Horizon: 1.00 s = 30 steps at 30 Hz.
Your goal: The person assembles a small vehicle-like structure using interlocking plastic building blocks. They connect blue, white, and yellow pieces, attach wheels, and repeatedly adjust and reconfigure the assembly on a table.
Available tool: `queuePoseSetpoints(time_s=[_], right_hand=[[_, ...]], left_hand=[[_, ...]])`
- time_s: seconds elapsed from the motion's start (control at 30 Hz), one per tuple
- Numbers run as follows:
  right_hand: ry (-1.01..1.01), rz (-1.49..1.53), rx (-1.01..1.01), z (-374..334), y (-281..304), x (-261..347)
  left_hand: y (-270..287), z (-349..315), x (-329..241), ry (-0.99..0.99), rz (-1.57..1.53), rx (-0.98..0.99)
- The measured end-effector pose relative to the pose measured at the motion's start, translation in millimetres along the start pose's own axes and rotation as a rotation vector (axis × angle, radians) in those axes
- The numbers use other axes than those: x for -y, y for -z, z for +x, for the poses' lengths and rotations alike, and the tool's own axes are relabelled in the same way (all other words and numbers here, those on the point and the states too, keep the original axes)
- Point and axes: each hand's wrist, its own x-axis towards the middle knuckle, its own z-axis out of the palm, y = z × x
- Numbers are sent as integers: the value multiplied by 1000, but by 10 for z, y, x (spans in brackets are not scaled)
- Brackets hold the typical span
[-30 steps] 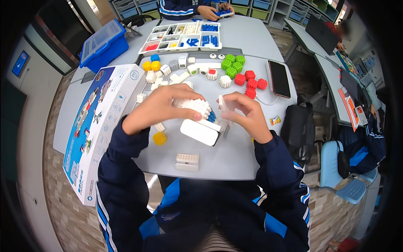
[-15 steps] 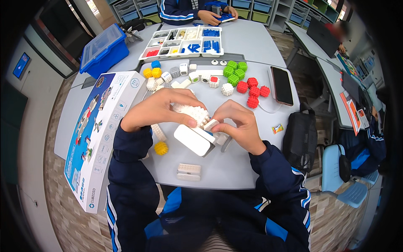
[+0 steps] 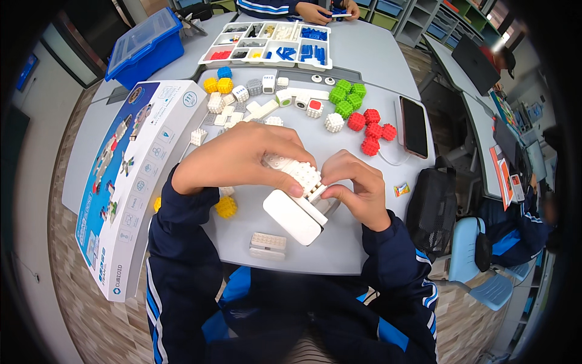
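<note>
Over the near part of the table, my left hand (image 3: 242, 159) is closed around a white studded block assembly (image 3: 300, 171), thumb on its near side. A smooth white panel with rounded corners (image 3: 293, 217) sticks out from the assembly toward me. On the right, my right hand (image 3: 357, 188) pinches a small flat white brick (image 3: 317, 192) against the assembly's side, next to the panel. My fingers partly cover that join. A pale stacked brick piece (image 3: 267, 246) lies near the table's front edge, and a yellow studded cube (image 3: 226, 207) sits left of the panel.
Red cubes (image 3: 371, 130), green cubes (image 3: 347, 97) and loose white pieces (image 3: 262, 110) lie beyond my hands. A phone (image 3: 414, 126) and black bag (image 3: 431, 209) are right, a large box (image 3: 130, 194) left. Across stands a sorting tray (image 3: 267, 62); another person's hands (image 3: 315, 12) work behind it.
The whole view has shifted a little. The small white brick in my right hand now sits closer along the assembly's side, and the white panel is tilted slightly more steeply. Both hands keep their grip.
</note>
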Motion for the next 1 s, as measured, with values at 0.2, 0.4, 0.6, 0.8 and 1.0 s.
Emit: queuePoseSetpoints(time_s=[0.2,0.4,0.6,0.8,1.0], right_hand=[[-72,49,-17,-61,-12,-55],[-101,90,-5,-109,-32,-63],[-146,115,-29,-140,-57,-46],[-75,4,76,-115,15,-36],[-148,198,149,-167,-52,-136]], left_hand=[[-20,18,33,-13,-2,-18],[-44,2,17,-23,0,-32],[-50,7,18,-22,10,-40],[-96,6,10,-44,18,-62],[-143,22,3,-59,49,-104]])
